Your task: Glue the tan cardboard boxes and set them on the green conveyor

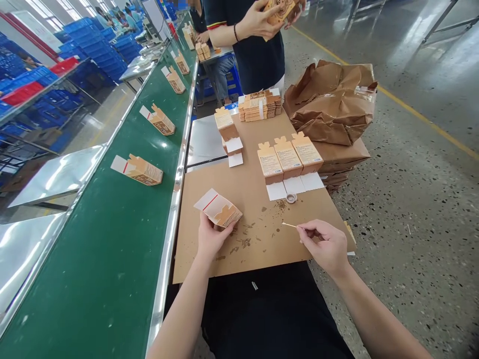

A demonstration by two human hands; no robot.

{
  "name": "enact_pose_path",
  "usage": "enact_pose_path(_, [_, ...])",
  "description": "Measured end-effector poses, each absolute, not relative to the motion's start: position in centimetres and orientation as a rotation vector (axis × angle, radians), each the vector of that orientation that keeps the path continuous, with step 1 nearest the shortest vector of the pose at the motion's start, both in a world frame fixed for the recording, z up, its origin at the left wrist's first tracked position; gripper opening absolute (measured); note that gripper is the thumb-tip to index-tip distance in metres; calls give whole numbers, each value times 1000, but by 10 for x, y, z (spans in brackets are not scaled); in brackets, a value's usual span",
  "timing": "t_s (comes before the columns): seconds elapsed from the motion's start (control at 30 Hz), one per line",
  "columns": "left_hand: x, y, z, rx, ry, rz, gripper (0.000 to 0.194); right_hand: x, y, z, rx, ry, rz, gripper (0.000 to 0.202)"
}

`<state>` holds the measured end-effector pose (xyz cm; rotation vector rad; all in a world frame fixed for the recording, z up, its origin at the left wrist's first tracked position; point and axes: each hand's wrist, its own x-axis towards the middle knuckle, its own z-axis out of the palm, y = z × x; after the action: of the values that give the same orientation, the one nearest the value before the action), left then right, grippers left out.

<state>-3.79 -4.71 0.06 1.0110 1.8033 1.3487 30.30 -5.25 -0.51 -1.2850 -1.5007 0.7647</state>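
- Carton (223,212) sits over the left part of a brown board (254,187) beside a green conveyor belt (127,234), as viewed from the head camera; whether its underside touches the board cannot be told.
- Fingers and thumb of the person's left hand (212,238) grasp its near side, its long axis slanting from the white flap at upper left to the printed end at lower right.
- At right, the right hand (324,244) pinches a thin stick (290,225) between thumb and fingertips, the pale tip aimed left toward the carton across a stretch of bare, smudged board.
- Nearer of the two is the left hand, in contact with the carton; the right lies well apart, its stick almost crosswise to the body.
- Just beyond the stick's tip rests a small round item (291,198), beside the white flaps of three cartons (288,157) set side by side.
- Farther back, a co-worker (258,60) holds a printed box (280,11) beyond a stack of flattened cartons (250,110).
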Motion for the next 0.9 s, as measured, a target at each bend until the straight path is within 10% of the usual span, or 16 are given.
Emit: enact_pose_path(0.9, [-32, -43, -22, 1172, 1977, 1280, 77, 305, -21, -2, -1215, -1563, 494, 23])
